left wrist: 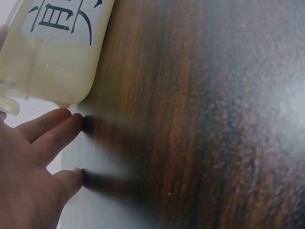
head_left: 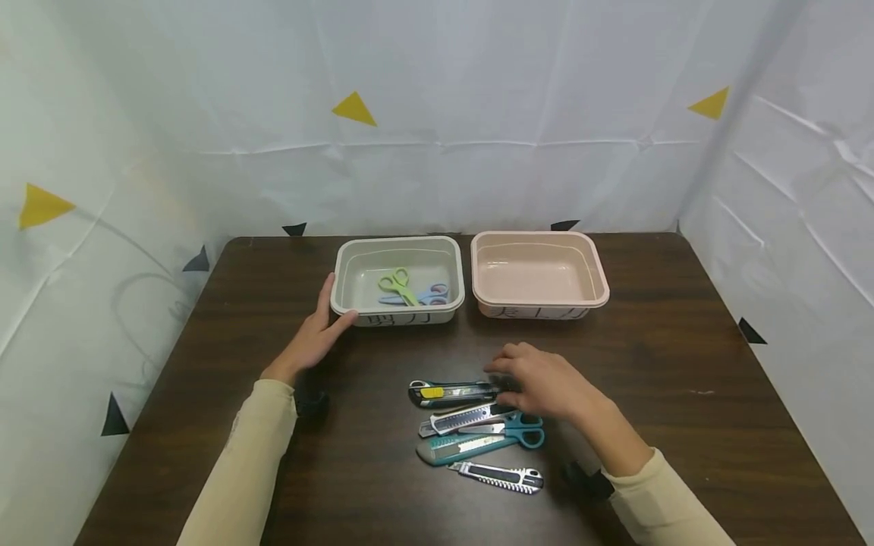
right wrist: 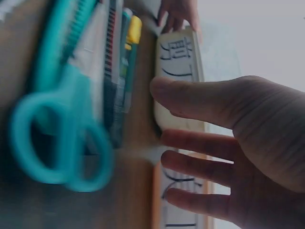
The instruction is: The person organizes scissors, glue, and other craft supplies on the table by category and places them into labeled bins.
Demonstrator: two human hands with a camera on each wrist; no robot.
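- Two trays sit side by side at the far part of the dark wooden table (head_left: 683,364), each with a written label on its near wall.
- Left hand (head_left: 317,334) lies flat on the table with fingers straight, holding nothing — its fingertips touch the near left corner of the white tray (head_left: 348,303), which already holds a green and a blue pair of scissors (head_left: 410,290).
- Pink tray (head_left: 594,288), just right of the white one, holds nothing.
- Right hand (head_left: 546,383) hovers with fingers spread and relaxed, grasping nothing, over the right end of the black-and-yellow utility knife (head_left: 451,393).
- That knife is the farthest of a loose pile that also holds a silver knife, teal scissors (head_left: 522,431), a teal knife and another silver knife.
- Judged from this, sorting is in hand — the next move calls for closing the fingers round the black-and-yellow knife alone.
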